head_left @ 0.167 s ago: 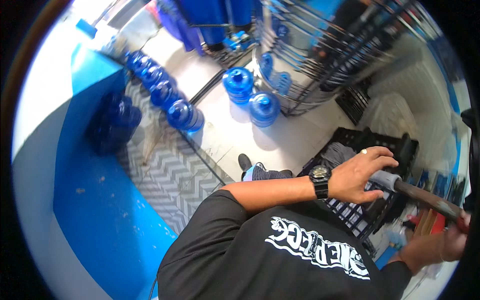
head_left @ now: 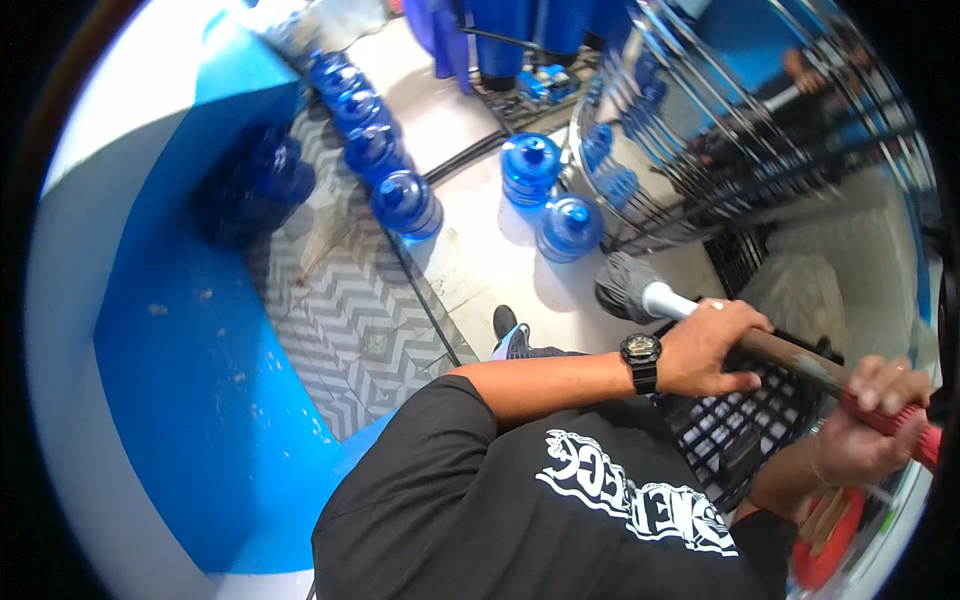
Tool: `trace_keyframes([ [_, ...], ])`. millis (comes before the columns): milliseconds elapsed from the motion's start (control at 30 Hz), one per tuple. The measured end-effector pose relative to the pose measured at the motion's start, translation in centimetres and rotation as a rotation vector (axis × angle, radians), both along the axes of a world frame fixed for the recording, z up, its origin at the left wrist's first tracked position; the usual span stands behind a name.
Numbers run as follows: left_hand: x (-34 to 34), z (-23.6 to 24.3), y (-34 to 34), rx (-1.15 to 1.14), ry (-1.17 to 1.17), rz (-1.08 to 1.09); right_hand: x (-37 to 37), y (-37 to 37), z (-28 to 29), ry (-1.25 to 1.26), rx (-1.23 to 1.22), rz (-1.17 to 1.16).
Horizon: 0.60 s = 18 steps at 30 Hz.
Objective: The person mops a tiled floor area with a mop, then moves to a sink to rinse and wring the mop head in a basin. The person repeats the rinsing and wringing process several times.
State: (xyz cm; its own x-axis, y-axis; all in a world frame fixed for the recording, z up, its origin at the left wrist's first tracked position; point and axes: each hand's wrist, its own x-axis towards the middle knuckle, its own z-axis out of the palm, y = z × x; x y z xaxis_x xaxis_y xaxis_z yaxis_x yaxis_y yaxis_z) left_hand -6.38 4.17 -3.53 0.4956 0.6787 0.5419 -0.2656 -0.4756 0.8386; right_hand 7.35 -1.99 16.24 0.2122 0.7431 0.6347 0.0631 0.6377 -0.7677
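Note:
Slanting across the right side is a mop [head_left: 790,358] with a grey stringy head, a white collar, a brown handle and a red grip. My left hand [head_left: 705,352], with a black watch on the wrist, wraps over the handle just behind the collar, thumb on the near side. Farther right, my right hand [head_left: 875,425] grips the mop at its red end. The mop head hangs past the far side of a black plastic crate [head_left: 735,440], above the pale floor. My left palm is hidden from above.
Blue water jugs [head_left: 570,228] stand on the floor ahead, with several more in a row on the left. A metal rack [head_left: 740,130] rises at the far right. A blue ledge [head_left: 200,400] runs along the left, beside a zigzag-patterned floor strip [head_left: 370,340].
The mop head has come up out of the crate area and moved left and away from me. My left hand has closed around the handle; my right hand has moved inward. The view has shifted.

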Motion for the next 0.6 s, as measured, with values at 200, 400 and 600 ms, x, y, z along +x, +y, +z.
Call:
trace_keyframes([
  [200, -9.2, -7.4, 7.4, -0.068, 0.136, 0.576, -6.0, 8.0, -3.6, -0.241, -0.106, 0.234],
  [400, -18.8, -14.3, 9.8, -0.087, 0.384, 0.571, -2.3, 15.9, 4.4, 0.120, -0.030, 0.696],
  [600, -23.0, -16.6, 8.1, -0.210, 0.396, 0.879, -6.5, 27.4, -0.3, 0.387, -0.068, 1.169],
])
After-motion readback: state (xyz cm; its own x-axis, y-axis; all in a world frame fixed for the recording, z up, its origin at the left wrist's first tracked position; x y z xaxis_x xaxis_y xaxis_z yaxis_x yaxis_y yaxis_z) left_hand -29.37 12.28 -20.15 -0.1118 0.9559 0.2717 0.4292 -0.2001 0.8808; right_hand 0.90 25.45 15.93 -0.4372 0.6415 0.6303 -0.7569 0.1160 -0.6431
